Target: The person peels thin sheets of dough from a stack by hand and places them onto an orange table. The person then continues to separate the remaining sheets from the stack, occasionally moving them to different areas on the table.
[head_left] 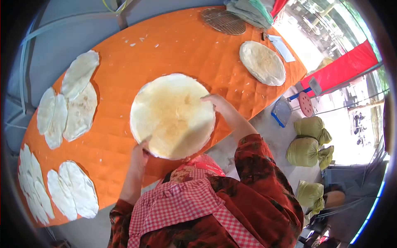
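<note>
A large round flatbread (pixel 171 115), pale with golden-brown patches, is held up over the orange cloth (pixel 165 49) at the centre of the view. My left hand (pixel 138 159) grips its lower left edge. My right hand (pixel 217 103) holds its upper right edge, fingers curled over the rim. The bread hangs roughly flat between both hands, above the near edge of the orange cloth. I wear a red patterned top and a red-and-white checked apron.
Several pale flatbreads (pixel 70 103) lie spread along the left side of the cloth, more (pixel 72 190) at lower left. Another round flatbread (pixel 261 63) lies at upper right, beside a round wire rack (pixel 223 20). Green sacks (pixel 308 140) and stools stand on the ground at right.
</note>
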Motion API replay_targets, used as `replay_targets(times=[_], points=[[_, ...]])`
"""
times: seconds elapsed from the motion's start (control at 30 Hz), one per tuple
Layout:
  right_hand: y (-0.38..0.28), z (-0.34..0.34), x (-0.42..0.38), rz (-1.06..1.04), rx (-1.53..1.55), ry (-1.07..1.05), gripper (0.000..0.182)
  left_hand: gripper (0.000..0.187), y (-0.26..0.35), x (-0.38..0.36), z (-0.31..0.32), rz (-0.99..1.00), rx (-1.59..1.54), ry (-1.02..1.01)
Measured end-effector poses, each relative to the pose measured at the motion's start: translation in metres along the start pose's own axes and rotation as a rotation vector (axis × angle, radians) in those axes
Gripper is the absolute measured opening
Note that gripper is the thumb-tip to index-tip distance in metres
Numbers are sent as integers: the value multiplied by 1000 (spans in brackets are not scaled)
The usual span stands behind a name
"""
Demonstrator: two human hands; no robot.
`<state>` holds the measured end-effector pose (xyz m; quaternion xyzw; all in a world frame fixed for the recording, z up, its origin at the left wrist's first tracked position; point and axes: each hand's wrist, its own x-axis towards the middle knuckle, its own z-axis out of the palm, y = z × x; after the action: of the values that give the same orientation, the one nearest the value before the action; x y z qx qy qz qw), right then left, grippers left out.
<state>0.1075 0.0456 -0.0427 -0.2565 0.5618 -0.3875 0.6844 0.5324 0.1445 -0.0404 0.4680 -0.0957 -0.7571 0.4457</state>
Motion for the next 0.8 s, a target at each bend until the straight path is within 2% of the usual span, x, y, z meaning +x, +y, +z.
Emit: replay_targets(times=[0.1,0.2,0.23,0.27,0.37,0.4,0.5,0.53,0.63,0.7,0.73,0.8], points=[[5,-4,-11,93,18,-93,35,27,-5,6,-17,176,87,5],[1,14,-53,171,-28,-129,41,24,22,-8,11,308,141,99],[-1,20,-63,207,-63,-127,43,26,22,-8,10,283,151,128],[4,14,-55,242,84,-115,45,28,24,-7,9,262,161,152],[11,14,-32,105,318,-128,46,38,13,6,-4,269,146,171],[10,32,-35,81,296,-76,41,42,9,4,-15,281,141,177],[26,40,-20,-82,-260,216,41,46,8,-1,10,309,243,244],[27,39,-20,-53,-188,208,42,46,11,-6,17,273,210,246],[37,29,-16,-168,-123,57,41,37,9,2,1,238,123,245],[16,41,-42,-213,-18,-3,45,50,9,12,-25,176,116,83],[19,36,-40,-218,-31,-4,46,50,15,12,-25,107,87,21],[18,31,-39,-288,-65,-7,48,52,30,1,0,8,64,-63]])
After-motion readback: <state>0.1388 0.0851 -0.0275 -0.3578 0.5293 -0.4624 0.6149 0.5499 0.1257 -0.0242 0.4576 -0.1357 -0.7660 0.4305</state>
